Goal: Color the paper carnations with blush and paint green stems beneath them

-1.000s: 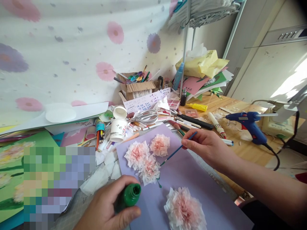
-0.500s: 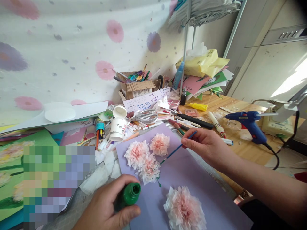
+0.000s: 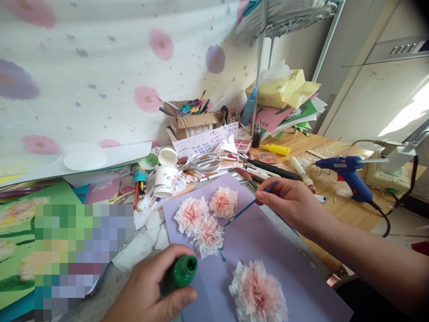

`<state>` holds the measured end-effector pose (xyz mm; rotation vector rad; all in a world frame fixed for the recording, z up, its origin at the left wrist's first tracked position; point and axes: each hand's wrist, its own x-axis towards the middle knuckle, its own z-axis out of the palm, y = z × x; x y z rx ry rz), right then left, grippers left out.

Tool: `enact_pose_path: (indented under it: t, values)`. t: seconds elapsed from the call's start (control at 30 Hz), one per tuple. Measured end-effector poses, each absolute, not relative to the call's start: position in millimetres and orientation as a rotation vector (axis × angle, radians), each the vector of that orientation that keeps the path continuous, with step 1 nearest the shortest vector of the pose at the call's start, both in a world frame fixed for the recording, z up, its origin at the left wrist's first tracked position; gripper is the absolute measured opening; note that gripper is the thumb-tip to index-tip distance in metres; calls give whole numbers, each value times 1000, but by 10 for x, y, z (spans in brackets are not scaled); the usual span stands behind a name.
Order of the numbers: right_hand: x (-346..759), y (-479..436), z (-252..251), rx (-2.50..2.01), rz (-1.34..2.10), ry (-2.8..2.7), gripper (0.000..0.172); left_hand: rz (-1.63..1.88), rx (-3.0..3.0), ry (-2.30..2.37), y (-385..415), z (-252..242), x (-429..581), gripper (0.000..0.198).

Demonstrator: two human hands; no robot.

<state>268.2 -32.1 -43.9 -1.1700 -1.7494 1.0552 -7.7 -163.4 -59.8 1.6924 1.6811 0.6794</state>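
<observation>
My left hand [image 3: 150, 290] is closed round an open green paint bottle [image 3: 182, 271] at the lower edge of a lilac sheet [image 3: 254, 241]. My right hand [image 3: 290, 201] pinches a thin blue paintbrush [image 3: 250, 205], whose tip hovers just right of a cluster of three pink tissue flowers [image 3: 204, 214]. A small green mark [image 3: 221, 256] lies on the sheet below the cluster. A larger pink tissue flower [image 3: 258, 293] lies lower on the sheet.
A paper cup [image 3: 165, 181], scissors [image 3: 201, 163], several pens and markers crowd the table behind the sheet. A blue glue gun [image 3: 348, 172] stands at the right. A cardboard box [image 3: 194, 123] and stacked coloured paper [image 3: 284, 107] sit at the back. Green sheets lie left.
The brush tip has risen slightly, away from the lowest flower of the cluster. My left hand and the bottle have stayed put.
</observation>
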Motion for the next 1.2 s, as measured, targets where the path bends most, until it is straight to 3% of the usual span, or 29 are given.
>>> enact_pose_path:
  t: [1.2]
  values:
    - [2570,-355,-417,-1149,1071,-1777,21,620,1691,1662,-1624,-571,-51,26]
